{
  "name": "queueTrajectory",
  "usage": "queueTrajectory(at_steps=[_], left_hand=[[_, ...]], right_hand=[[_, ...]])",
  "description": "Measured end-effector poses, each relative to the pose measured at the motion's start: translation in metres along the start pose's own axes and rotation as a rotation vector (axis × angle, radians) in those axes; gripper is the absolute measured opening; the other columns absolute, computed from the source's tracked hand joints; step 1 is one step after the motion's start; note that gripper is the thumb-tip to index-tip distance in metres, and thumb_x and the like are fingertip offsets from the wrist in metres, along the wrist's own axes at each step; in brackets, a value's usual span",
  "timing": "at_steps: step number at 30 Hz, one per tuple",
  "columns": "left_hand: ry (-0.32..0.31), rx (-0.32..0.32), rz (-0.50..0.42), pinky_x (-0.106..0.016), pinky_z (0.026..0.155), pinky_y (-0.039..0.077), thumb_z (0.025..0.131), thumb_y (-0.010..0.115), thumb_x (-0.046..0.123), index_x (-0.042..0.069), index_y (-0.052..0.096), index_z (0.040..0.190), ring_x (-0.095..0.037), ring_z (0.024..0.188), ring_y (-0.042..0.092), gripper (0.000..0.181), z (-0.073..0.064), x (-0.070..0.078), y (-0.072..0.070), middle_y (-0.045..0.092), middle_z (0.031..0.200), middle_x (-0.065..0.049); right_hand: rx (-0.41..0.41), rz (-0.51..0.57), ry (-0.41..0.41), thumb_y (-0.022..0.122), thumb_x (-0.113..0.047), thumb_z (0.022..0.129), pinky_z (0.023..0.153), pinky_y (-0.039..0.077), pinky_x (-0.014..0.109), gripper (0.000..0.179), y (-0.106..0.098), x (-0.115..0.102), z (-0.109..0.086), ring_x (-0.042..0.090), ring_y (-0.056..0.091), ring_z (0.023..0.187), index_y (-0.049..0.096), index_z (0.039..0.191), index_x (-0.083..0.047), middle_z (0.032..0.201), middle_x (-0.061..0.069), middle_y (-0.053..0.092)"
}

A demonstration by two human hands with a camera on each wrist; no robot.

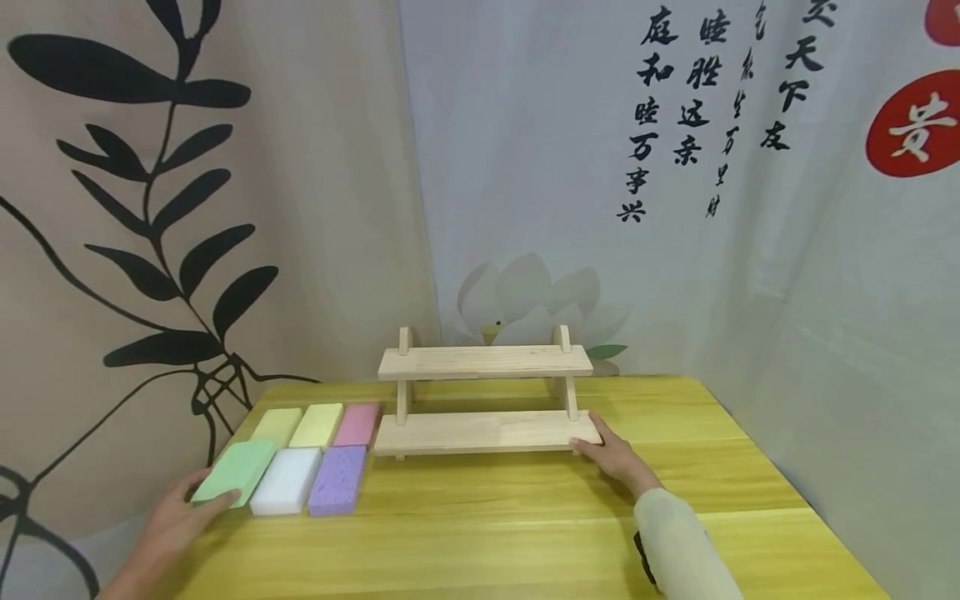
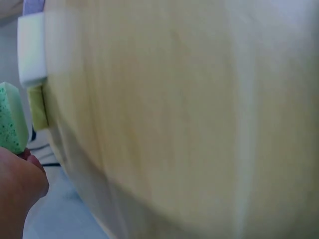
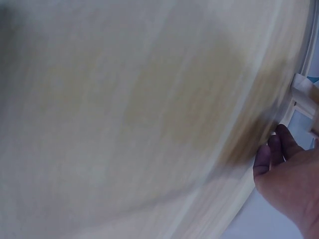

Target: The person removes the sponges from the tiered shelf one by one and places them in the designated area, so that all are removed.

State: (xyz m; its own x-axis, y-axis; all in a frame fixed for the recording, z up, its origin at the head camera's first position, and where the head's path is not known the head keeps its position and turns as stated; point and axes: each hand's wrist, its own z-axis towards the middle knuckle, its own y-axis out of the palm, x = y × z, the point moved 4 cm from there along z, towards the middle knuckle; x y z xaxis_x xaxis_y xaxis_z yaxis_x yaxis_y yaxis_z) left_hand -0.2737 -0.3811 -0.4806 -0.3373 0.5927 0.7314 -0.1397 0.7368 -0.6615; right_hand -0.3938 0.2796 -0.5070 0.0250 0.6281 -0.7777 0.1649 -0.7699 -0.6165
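Note:
My left hand [image 1: 171, 518] holds a light green sponge [image 1: 236, 471] by its edges, thumb at the front and fingers at the far left side. In the left wrist view the green sponge [image 2: 11, 119] appears raised and tilted above the table. A two-tier wooden display rack [image 1: 483, 432] stands at the back middle of the table. My right hand [image 1: 618, 460] grips the right end of its lower shelf, with the thumb at the front edge and fingers behind. The right wrist view catches my curled fingers beside part of the rack [image 3: 305, 94].
Beside the green sponge lie a white sponge [image 1: 287, 482] and a purple sponge [image 1: 338, 481]. Behind them are two yellow sponges [image 1: 317, 426] and a pink one [image 1: 357, 425]. Everything sits on a wood-grain table [image 1: 480, 533]; a printed curtain [image 1: 510, 167] hangs behind.

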Motion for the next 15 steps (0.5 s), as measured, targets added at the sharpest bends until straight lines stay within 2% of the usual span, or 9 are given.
queueTrajectory(at_steps=[2,4,9,11,15], left_hand=[[-0.013,0.011,-0.013,-0.069,0.107,0.019,0.084,0.069,0.060,-0.012,0.013,0.150,-0.058,0.135,0.016,0.113,0.003,-0.007,0.000,0.009,0.149,-0.042],[-0.001,0.001,-0.004,-0.069,0.107,0.019,0.083,0.071,0.059,-0.015,0.014,0.148,-0.059,0.133,0.017,0.113,0.005,-0.014,0.001,0.011,0.147,-0.043],[0.007,-0.086,0.084,-0.070,0.105,0.022,0.080,0.071,0.065,-0.023,0.014,0.141,-0.063,0.128,0.020,0.121,0.003,-0.037,0.003,0.016,0.140,-0.048],[-0.016,-0.113,0.121,-0.071,0.103,0.025,0.076,0.071,0.069,-0.025,0.014,0.140,-0.064,0.125,0.023,0.127,0.003,-0.044,0.005,0.019,0.136,-0.049],[-0.046,-0.133,0.149,-0.070,0.102,0.028,0.074,0.070,0.072,-0.027,0.014,0.139,-0.065,0.124,0.025,0.131,0.001,-0.046,0.006,0.019,0.134,-0.050]], right_hand=[[0.003,-0.004,-0.002,0.054,-0.061,0.094,0.109,0.018,0.070,0.094,-0.001,0.000,-0.001,0.055,0.014,0.141,0.007,0.160,-0.013,0.158,0.030,0.014],[0.005,0.001,0.000,0.055,-0.061,0.094,0.109,0.017,0.070,0.095,-0.001,0.001,-0.002,0.055,0.014,0.141,0.007,0.160,-0.014,0.158,0.030,0.014],[-0.004,0.027,0.006,0.057,-0.059,0.093,0.109,0.019,0.069,0.094,0.007,0.003,-0.006,0.054,0.017,0.141,0.009,0.160,-0.014,0.158,0.029,0.017],[-0.010,0.034,0.014,0.058,-0.059,0.093,0.109,0.018,0.069,0.094,0.011,0.004,-0.007,0.053,0.017,0.142,0.009,0.160,-0.015,0.158,0.029,0.017],[-0.004,0.028,0.021,0.057,-0.059,0.093,0.110,0.018,0.069,0.092,0.016,0.007,-0.007,0.053,0.017,0.142,0.011,0.160,-0.015,0.158,0.028,0.019]])
